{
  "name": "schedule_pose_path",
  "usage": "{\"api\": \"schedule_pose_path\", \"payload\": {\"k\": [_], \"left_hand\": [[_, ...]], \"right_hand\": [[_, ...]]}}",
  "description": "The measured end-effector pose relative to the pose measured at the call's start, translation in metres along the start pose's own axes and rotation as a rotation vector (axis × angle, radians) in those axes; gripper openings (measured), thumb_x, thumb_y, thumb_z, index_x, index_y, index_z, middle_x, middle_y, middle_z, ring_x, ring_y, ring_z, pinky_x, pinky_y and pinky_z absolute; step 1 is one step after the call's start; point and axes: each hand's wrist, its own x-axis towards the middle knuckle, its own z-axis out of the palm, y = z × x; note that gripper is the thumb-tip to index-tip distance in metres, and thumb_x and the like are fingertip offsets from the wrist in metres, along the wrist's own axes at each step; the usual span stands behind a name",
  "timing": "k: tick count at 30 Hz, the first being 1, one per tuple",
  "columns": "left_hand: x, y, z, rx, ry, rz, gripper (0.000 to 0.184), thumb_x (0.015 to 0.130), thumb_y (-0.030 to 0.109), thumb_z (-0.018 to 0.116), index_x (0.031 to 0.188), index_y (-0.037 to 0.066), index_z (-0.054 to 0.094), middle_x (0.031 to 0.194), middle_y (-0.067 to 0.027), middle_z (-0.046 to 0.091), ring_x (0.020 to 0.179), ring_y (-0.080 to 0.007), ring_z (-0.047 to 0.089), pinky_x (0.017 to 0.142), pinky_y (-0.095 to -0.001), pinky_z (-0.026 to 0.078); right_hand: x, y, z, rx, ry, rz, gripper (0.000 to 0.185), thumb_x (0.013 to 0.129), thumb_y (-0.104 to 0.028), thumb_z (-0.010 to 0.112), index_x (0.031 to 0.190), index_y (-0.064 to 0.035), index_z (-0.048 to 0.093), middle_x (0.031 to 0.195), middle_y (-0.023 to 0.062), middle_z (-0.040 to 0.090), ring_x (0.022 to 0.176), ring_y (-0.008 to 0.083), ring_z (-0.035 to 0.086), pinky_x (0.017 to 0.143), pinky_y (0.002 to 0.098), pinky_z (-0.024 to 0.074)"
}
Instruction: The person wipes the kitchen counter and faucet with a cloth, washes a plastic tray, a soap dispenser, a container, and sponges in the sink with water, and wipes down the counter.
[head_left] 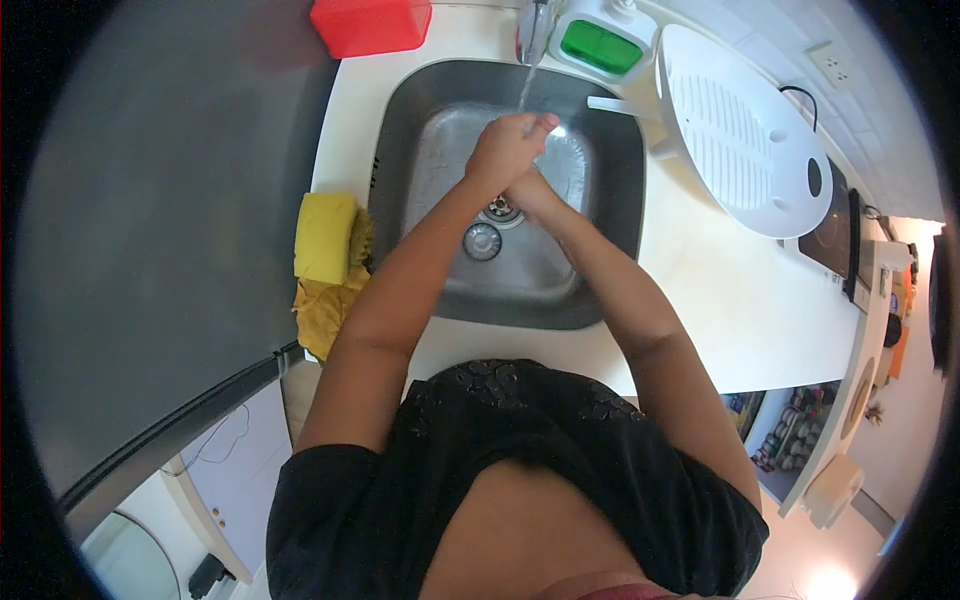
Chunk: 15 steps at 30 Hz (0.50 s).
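Left hand (507, 150) mostly hides right hand (531, 190) (seemingly clasped) beneath the water (526, 90).

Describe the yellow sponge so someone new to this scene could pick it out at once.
Find the metal sink in the white counter. At its left in the picture, by the counter's edge, look just above the crumpled mustard cloth. The sponge is the bright yellow block with straight edges, unlike the darker, creased cloth.
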Motion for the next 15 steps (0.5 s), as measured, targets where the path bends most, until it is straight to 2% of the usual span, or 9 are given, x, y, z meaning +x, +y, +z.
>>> {"api": "schedule_pose_path", "payload": {"k": [1, 4, 6, 8, 9, 10, 11, 13, 15], "left_hand": [[0.005, -0.01, 0.007, 0.004, 0.1, -0.003, 0.04, 0.088, 0.038, 0.051, 0.084, 0.001, 0.065, 0.062, -0.0109, 0.061, 0.059, -0.0215, 0.06, 0.059, -0.033, 0.047], [0.021, -0.031, 0.02, 0.129, 0.294, -0.008, 0.044, 0.09, 0.039, 0.047, 0.073, 0.001, 0.062, 0.054, -0.0111, 0.056, 0.053, -0.0248, 0.056, 0.057, -0.0344, 0.046], [0.034, -0.046, 0.012, 0.003, 0.189, -0.105, 0.044, 0.091, 0.041, 0.044, 0.077, 0.002, 0.06, 0.063, -0.0105, 0.058, 0.06, -0.0237, 0.058, 0.059, -0.0344, 0.046], [0.041, -0.058, 0.008, -0.121, 0.087, -0.194, 0.044, 0.092, 0.043, 0.042, 0.08, 0.003, 0.059, 0.072, -0.0099, 0.06, 0.066, -0.0226, 0.059, 0.061, -0.0344, 0.047], [0.041, -0.064, 0.011, -0.525, 0.182, -0.234, 0.033, 0.09, 0.039, 0.049, 0.095, 0.007, 0.053, 0.082, -0.0098, 0.058, 0.075, -0.0215, 0.057, 0.067, -0.0356, 0.047], [0.042, -0.07, 0.012, -0.928, 0.275, -0.27, 0.035, 0.088, 0.036, 0.056, 0.109, 0.01, 0.046, 0.092, -0.0096, 0.055, 0.083, -0.0204, 0.056, 0.073, -0.0368, 0.047], [0.043, -0.076, 0.011, -0.925, 0.271, -0.268, 0.035, 0.088, 0.036, 0.056, 0.109, 0.01, 0.046, 0.092, -0.0096, 0.055, 0.083, -0.0204, 0.056, 0.073, -0.0368, 0.047], [0.038, -0.077, 0.004, -0.849, 0.126, -0.425, 0.063, 0.082, 0.026, 0.066, 0.125, 0.014, 0.022, 0.108, -0.0058, 0.047, 0.092, -0.0204, 0.052, 0.074, -0.0385, 0.047], [0.039, -0.086, 0.006, -0.852, 0.114, -0.357, 0.069, 0.079, 0.023, 0.069, 0.124, 0.015, 0.017, 0.111, -0.0079, 0.046, 0.092, -0.0201, 0.053, 0.074, -0.0384, 0.047]], "right_hand": [[0.002, -0.001, -0.001, 0.0, 0.002, 0.002, 0.028, 0.083, -0.021, 0.057, 0.103, -0.0005, 0.055, 0.082, 0.0101, 0.061, 0.067, 0.0202, 0.059, 0.061, 0.0329, 0.0464], [0.01, 0.005, -0.007, -0.455, 0.077, -0.14, 0.042, 0.08, -0.027, 0.061, 0.11, 0.0006, 0.053, 0.097, 0.0167, 0.064, 0.083, 0.0277, 0.063, 0.07, 0.0387, 0.0492], [0.027, 0.003, -0.01, -1.017, 0.114, 0.054, 0.049, 0.075, -0.034, 0.065, 0.109, 0.0001, 0.054, 0.11, 0.0183, 0.06, 0.095, 0.0289, 0.061, 0.078, 0.0402, 0.0483], [0.038, -0.009, -0.018, -1.028, 0.104, 0.103, 0.055, 0.073, -0.034, 0.068, 0.113, -0.0003, 0.051, 0.112, 0.0176, 0.059, 0.093, 0.0297, 0.062, 0.076, 0.0404, 0.0496], [0.043, -0.013, -0.023, -1.038, 0.094, 0.155, 0.061, 0.071, -0.034, 0.071, 0.116, -0.0007, 0.048, 0.115, 0.0169, 0.057, 0.09, 0.0305, 0.062, 0.073, 0.0405, 0.051], [0.047, -0.015, -0.029, -1.035, 0.096, 0.154, 0.061, 0.071, -0.034, 0.071, 0.116, -0.0007, 0.048, 0.115, 0.0169, 0.057, 0.09, 0.0305, 0.062, 0.073, 0.0405, 0.051], [0.05, -0.018, -0.036, -0.849, 0.057, 0.147, 0.067, 0.071, -0.035, 0.072, 0.122, -0.0028, 0.043, 0.111, 0.014, 0.059, 0.086, 0.0279, 0.063, 0.068, 0.0362, 0.0509], [0.056, -0.027, -0.049, -0.663, 0.02, 0.138, 0.073, 0.071, -0.035, 0.073, 0.127, -0.005, 0.038, 0.107, 0.011, 0.06, 0.082, 0.0254, 0.063, 0.064, 0.0319, 0.0507], [0.061, -0.044, -0.06, -0.314, -0.231, 0.363, 0.083, 0.07, -0.043, 0.074, 0.131, -0.0067, 0.03, 0.105, 0.0084, 0.059, 0.082, 0.0207, 0.061, 0.059, 0.03, 0.0501]]}}
